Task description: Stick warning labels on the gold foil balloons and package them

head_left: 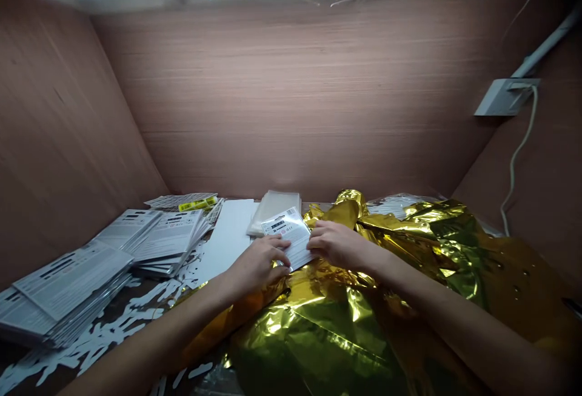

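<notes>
A white printed card in a clear plastic sleeve [294, 233] lies tilted on crumpled gold foil [318, 323] between my hands. With fingers curled, my left hand [266, 258] grips its lower left side. At the card's right edge, the bent fingers of my right hand [334, 243] close on it; their tips are partly hidden. Just behind the card sits a stack of clear plastic bags [278, 199]. White blank cards [230, 229] lie left of that stack.
Stacks of sleeved printed cards [73, 281] stand at the left, near a yellow label strip [197, 204]. White paper scraps [122, 317] litter the surface there. Gold foil spreads to the right. Wooden walls enclose the space; a socket box [507, 97] with a cable hangs at right.
</notes>
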`<state>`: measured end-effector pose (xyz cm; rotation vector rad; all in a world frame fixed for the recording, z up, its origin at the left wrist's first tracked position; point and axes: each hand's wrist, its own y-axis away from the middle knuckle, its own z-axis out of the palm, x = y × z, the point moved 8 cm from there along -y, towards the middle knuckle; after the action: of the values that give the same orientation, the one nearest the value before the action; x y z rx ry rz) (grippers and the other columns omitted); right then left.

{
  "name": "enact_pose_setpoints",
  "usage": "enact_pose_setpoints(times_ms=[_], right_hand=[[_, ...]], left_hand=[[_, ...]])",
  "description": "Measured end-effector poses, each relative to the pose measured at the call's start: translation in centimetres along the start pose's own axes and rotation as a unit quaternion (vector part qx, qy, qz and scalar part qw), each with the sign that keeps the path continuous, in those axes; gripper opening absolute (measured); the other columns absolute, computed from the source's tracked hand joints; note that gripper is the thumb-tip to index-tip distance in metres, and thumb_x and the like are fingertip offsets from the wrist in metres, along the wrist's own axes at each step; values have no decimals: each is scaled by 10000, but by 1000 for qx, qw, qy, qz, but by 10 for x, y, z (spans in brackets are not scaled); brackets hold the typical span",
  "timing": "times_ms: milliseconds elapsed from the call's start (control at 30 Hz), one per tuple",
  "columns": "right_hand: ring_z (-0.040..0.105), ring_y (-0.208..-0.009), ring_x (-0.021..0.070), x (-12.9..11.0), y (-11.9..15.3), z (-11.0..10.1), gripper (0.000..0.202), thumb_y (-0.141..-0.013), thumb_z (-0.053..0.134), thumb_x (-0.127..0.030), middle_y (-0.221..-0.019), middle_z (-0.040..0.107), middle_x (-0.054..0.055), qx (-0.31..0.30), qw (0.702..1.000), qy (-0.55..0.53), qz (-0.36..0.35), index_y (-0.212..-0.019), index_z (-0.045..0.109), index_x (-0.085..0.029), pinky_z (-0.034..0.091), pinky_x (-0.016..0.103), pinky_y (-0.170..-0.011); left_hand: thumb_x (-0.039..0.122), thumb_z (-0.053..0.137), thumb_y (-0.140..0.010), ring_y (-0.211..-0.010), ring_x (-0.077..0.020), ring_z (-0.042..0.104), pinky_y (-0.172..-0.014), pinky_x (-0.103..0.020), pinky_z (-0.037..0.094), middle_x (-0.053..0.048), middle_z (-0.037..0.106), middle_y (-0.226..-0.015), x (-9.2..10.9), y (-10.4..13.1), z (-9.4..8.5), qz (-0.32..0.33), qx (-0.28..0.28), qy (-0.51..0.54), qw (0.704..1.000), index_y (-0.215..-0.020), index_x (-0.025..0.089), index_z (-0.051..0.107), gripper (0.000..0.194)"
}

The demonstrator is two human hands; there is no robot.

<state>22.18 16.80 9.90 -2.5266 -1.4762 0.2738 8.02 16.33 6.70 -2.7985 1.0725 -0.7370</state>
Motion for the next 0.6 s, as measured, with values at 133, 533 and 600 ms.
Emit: enact_pose_setpoints(times_ms=[133,533,600], right_hand=[[656,-816,155,-27,-5,26,179,-982,622,-205,-953,759,39,-18,999,-45,-6,-987,800,-226,466,258,-737],[664,-876,224,-36,-3,68,244,-1029,516,-253,-1075,740,116,-66,997,-27,26,-985,737,-159,451,326,-746],[663,-927,253,-39,-3,69,238,-1030,484,-218,-1135,719,155,-85,996,-17,18,-1018,707,-134,465,359,-792]], left_hand=[[245,757,-885,-1326,-315,599,-1157,-504,440,-85,695,-1369,-6,-4,7,17,34,-3,999,-953,278,845,117],[203,668,-940,-1362,-314,561,-1098,-528,500,-64,712,-1345,-16,10,28,107,163,-20,981,-1062,245,809,191],[196,665,-938,-1359,-307,565,-1099,-523,504,-53,713,-1344,-15,11,29,106,165,-24,980,-1071,254,807,203]])
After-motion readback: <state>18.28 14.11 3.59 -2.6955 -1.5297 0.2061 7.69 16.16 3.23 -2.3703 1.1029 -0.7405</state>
